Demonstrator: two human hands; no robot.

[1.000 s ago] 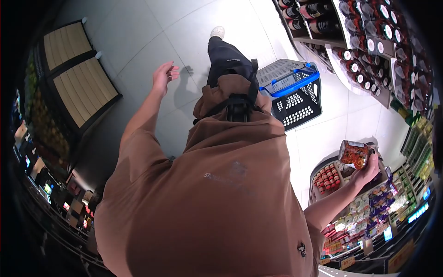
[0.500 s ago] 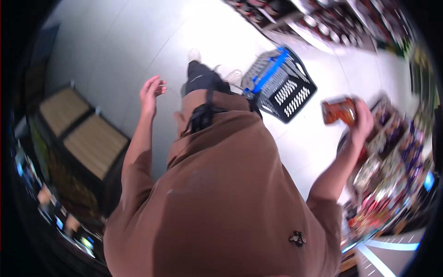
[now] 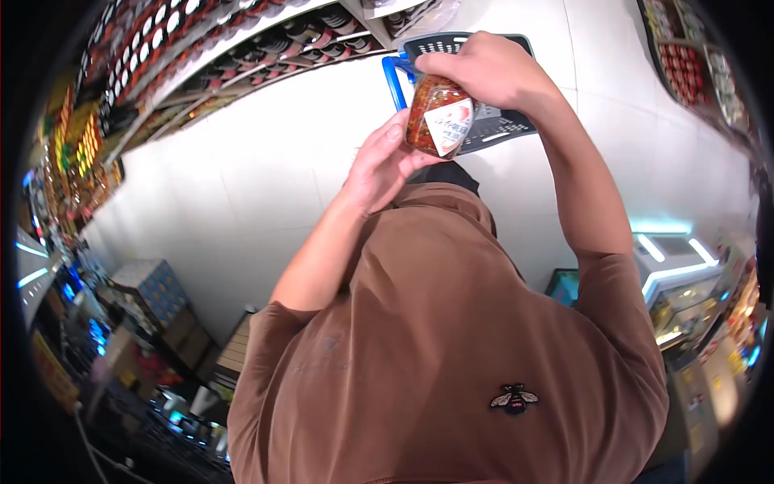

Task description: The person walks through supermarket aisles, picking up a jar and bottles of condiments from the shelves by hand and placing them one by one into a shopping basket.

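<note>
A glass jar (image 3: 427,121) of red, chunky contents with a white diamond-shaped label is held in front of my brown shirt. From above, my right hand (image 3: 488,68) grips the jar's top end, its fingers bent over it and hiding the lid. My left hand (image 3: 383,161) supports the lower end, with the thumb at the jar's left side and fingers under its base. Partly hidden behind the jar and my right hand is a dark shopping basket (image 3: 516,127) with a blue handle (image 3: 393,83).
Shelves of bottles and jars (image 3: 266,52) run along the upper left. Another stocked display (image 3: 685,73) stands at the upper right. A lit glass case (image 3: 681,302) is at the right, and stacked boxes (image 3: 173,315) are at the lower left. The floor (image 3: 242,177) is pale tile.
The view has turned, bringing the bottle shelves to the left. My right hand has brought the jar inward from the right, and my left hand has come up and now touches it.
</note>
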